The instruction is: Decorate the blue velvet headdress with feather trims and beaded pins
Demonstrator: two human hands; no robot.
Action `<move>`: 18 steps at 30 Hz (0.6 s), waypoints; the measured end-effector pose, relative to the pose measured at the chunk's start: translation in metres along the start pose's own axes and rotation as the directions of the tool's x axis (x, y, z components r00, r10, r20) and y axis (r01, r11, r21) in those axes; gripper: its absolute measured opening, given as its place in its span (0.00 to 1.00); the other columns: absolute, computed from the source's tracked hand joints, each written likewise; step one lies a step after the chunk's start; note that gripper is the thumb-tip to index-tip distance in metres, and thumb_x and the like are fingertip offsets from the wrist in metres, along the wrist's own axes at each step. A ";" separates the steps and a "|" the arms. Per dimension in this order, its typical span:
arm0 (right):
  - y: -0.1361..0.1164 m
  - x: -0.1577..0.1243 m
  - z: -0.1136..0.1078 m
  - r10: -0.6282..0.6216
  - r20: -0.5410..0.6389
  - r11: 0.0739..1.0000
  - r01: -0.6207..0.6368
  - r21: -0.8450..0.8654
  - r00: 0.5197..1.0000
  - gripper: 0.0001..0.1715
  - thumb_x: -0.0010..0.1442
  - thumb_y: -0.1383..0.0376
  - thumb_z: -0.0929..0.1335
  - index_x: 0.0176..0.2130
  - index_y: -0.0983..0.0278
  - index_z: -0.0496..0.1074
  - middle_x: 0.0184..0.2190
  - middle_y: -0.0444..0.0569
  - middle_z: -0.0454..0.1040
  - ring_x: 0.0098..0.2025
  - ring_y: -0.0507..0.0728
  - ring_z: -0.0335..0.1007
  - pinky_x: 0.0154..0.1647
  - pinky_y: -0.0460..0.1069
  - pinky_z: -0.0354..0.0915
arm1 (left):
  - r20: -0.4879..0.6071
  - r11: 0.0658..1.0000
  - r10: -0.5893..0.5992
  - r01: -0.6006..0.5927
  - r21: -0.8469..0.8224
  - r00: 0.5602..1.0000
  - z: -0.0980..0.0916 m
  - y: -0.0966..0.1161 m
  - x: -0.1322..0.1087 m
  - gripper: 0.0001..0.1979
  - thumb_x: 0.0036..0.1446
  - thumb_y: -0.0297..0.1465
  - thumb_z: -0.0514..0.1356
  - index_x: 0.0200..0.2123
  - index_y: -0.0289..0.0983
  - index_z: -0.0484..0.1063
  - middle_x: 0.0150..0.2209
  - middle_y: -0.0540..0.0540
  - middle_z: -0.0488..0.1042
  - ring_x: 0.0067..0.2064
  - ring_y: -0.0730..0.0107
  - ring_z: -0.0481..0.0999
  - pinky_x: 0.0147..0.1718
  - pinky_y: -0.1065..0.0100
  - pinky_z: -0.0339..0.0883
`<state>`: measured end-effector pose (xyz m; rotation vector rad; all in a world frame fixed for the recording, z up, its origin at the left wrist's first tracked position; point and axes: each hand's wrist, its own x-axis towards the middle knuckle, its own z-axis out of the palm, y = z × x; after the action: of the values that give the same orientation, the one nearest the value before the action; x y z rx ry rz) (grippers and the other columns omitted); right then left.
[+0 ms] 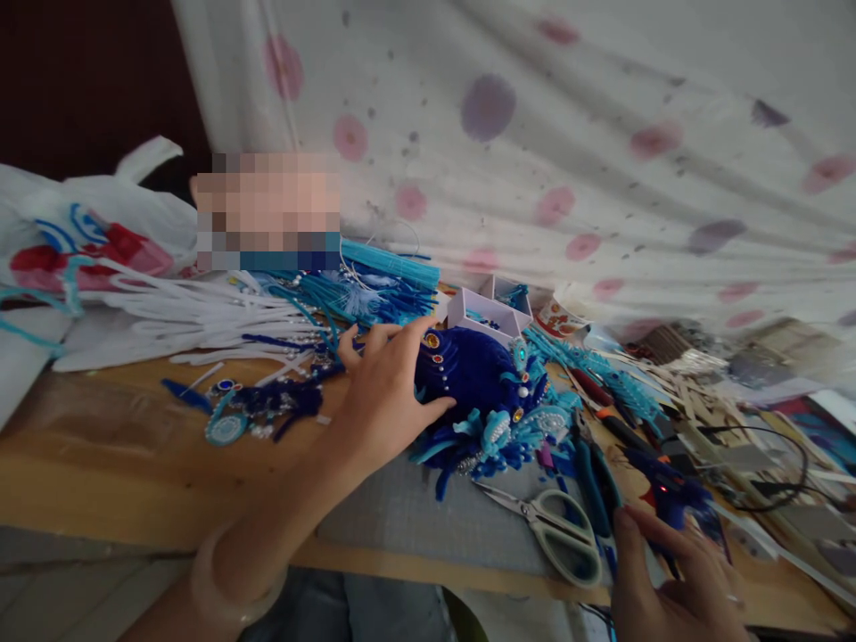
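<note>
A dark blue plush ornament (478, 370), trimmed with turquoise petals, pearls and coloured gems, sits at the middle of the table. My left hand (384, 374) grips its left side, thumb in front and fingers bent over the top edge. At the lower right, my right hand (669, 571) has thumb and forefinger pinched together. Whatever lies between those fingertips, if anything, is too small to make out. Blue-handled pliers (595, 481) lie right beside this hand. Scissors with pale handles (565, 535) rest on the grey mat, below the ornament.
A dark blue glue gun (675, 490) with a red light lies just beyond my right hand. White cords (201, 312) and a beaded piece (267, 401) are on the left. Small white boxes (485, 314) stand behind the ornament. A spotted curtain (575, 134) hangs at the back.
</note>
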<state>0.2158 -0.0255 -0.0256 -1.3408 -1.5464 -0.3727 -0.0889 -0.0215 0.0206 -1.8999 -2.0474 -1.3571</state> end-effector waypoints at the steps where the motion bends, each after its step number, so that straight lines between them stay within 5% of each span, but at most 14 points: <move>1: 0.000 0.000 0.000 -0.010 -0.003 1.000 0.010 -0.002 1.000 0.10 0.59 0.58 0.71 0.31 0.60 0.76 0.26 0.49 0.74 0.31 0.60 0.70 0.42 0.57 0.64 | -0.012 1.000 0.002 -0.002 0.012 1.000 0.001 0.000 -0.001 0.41 0.45 0.36 0.73 0.59 0.44 0.57 0.52 0.39 0.73 0.54 0.47 0.70 0.59 0.37 0.46; 12: -0.002 0.000 -0.009 0.032 0.000 0.999 -0.032 -0.015 0.999 0.11 0.59 0.56 0.72 0.31 0.61 0.76 0.27 0.50 0.76 0.31 0.61 0.71 0.39 0.56 0.65 | -0.039 0.994 -0.053 0.049 -0.093 0.998 -0.001 -0.004 -0.005 0.45 0.43 0.38 0.74 0.61 0.44 0.56 0.54 0.38 0.73 0.57 0.45 0.69 0.57 0.41 0.53; 18: 0.003 -0.004 -0.013 0.048 0.017 0.999 -0.048 -0.006 0.999 0.11 0.59 0.56 0.72 0.32 0.62 0.77 0.28 0.50 0.76 0.32 0.60 0.70 0.39 0.55 0.64 | -0.078 0.980 -0.039 0.022 -0.200 0.996 -0.018 -0.014 -0.006 0.35 0.50 0.41 0.70 0.59 0.43 0.61 0.57 0.41 0.71 0.60 0.51 0.67 0.58 0.49 0.58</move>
<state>0.2238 -0.0364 -0.0242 -1.3860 -1.5257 -0.3369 -0.1084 -0.0352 0.0206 -1.8553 -1.9775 -1.6755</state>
